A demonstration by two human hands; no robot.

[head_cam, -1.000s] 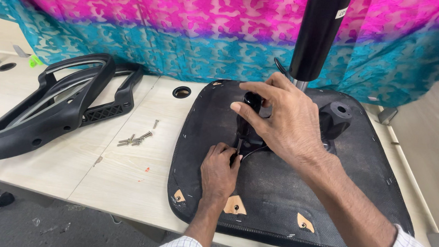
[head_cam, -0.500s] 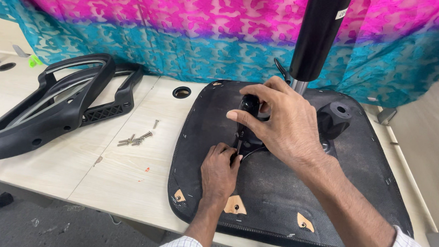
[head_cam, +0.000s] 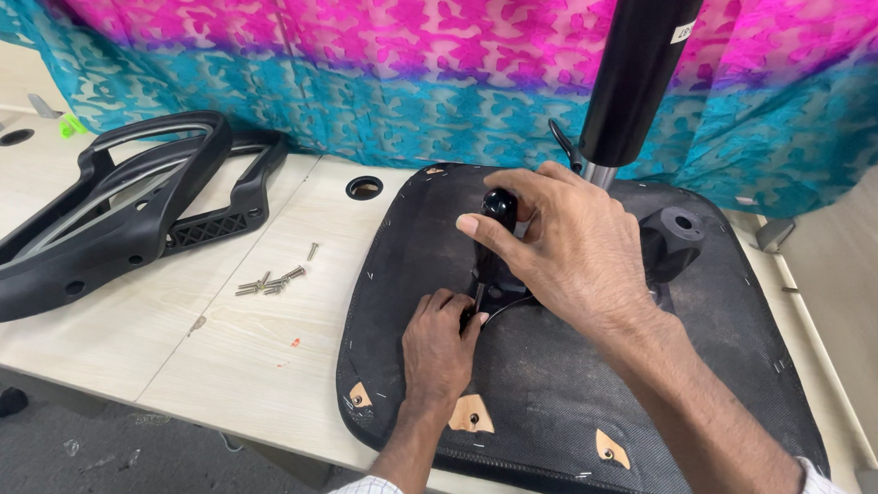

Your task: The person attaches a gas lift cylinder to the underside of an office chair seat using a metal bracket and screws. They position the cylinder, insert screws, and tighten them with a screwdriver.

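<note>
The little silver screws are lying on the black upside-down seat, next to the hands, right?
Not quite. The head view shows the little silver screws lying on the pale wooden table, left of the black upside-down seat, apart from the hands.

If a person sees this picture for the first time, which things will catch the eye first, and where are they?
The eye goes first to the two hands at the centre: the right hand grips a black knob and the left hand presses beside it, on a black upturned seat pan. Behind hangs a bright pink and teal cloth, crossed by a black cylinder. At left lie black armrests and loose screws on the pale table.
</note>
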